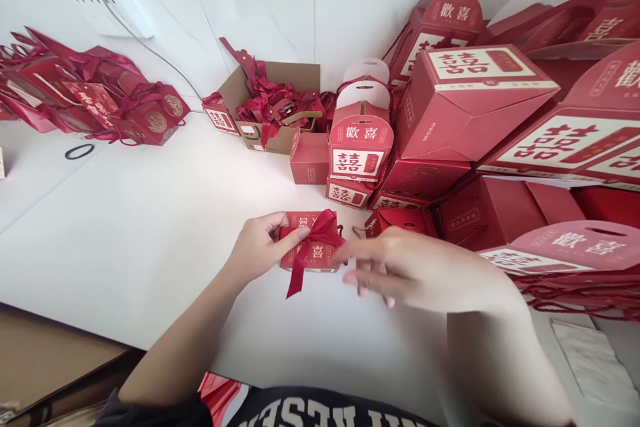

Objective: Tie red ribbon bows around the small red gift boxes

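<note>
A small red gift box (320,260) with white characters sits at the middle of the white table, tied with a dark red ribbon bow (324,230). One ribbon tail hangs past the box's front edge. My left hand (263,243) grips the box from its left side, thumb on top by the bow's knot. On the other side is my right hand (400,270), blurred by motion, fingers stretched out and apart. Its index fingertip is at the right edge of the box, near the bow; whether it touches is unclear. I make out nothing held in it.
Stacked red boxes (480,107) crowd the right side against the marbled wall. A cardboard box (280,143) full of ribbons stands behind the gift box. Ribboned red bags (115,100) lie at the left, near a black loop (80,151) and a cable (145,43).
</note>
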### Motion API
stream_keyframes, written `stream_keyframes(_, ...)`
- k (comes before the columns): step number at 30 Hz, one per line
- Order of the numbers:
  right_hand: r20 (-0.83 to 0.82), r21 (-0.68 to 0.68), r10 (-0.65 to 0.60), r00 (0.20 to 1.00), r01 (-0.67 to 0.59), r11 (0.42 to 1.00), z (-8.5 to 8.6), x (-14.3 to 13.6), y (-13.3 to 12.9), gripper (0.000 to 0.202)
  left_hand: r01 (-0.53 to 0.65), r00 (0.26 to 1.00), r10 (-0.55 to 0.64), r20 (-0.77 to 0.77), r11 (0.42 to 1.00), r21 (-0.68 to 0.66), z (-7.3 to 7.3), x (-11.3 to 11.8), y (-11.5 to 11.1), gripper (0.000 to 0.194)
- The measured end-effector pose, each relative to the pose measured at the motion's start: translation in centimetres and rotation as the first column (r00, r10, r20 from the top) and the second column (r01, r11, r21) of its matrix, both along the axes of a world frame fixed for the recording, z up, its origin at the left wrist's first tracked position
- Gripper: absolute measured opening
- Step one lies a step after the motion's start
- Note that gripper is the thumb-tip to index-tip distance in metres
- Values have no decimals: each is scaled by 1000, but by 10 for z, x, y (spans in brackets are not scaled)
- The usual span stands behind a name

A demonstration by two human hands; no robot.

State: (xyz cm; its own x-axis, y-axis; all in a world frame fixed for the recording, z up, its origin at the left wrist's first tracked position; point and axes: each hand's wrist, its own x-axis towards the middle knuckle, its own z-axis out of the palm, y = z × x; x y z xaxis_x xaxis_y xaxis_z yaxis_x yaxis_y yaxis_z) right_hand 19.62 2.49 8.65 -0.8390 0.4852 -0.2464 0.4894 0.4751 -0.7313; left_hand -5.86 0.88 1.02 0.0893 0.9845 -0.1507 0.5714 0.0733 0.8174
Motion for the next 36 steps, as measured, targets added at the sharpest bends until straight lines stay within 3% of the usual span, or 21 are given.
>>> stream_keyframes(3, 48, 183, -197, 979, 185, 966, -1, 3, 4, 27, 15, 1000, -16, -14, 999, -36, 2, 0, -2, 37)
stream_keyframes(7, 236, 337, -289, 928, 201, 920, -16, -4, 5, 27, 107, 991, -112, -74, 991, -77, 10, -9, -3, 47)
stream_keyframes(10, 300, 397, -315, 901, 182, 899, -23, -11, 3, 31, 107, 989, -110, -103, 994, -38, 17, -19, -1, 52)
stream_keyframes(12, 288, 348, -247, 925, 139, 927, -24, -15, 3, 31, 82, 991, -80, -112, 996, 17, 19, -23, 1, 44)
stream_keyframes(16, 151, 66, -116, 982, 107, 992, -26, -21, 8, 32, 60, 995, -53, -80, 994, 93, 14, -18, 5, 35)
stream_keyframes(19, 141, -97, -192, 971, 207, 973, -36, -27, 16, 41, 20, 996, -23, 82, 999, 37, 7, -8, 6, 42)
stream_keyframes(23, 126, -316, -222, 967, 251, 915, -51, -36, 23, 40, 79, 948, -44, 316, 992, -98, 1, 0, 7, 53)
stream_keyframes(30, -20, -339, -199, 980, 180, 923, -40, -29, 19, 27, 53, 957, -36, 287, 997, -51, -3, 0, 8, 50)
stream_keyframes(36, 194, -340, 44, 980, 25, 940, -49, -38, 9, 18, 95, 979, -104, 177, 994, 58, -9, -2, 13, 47)
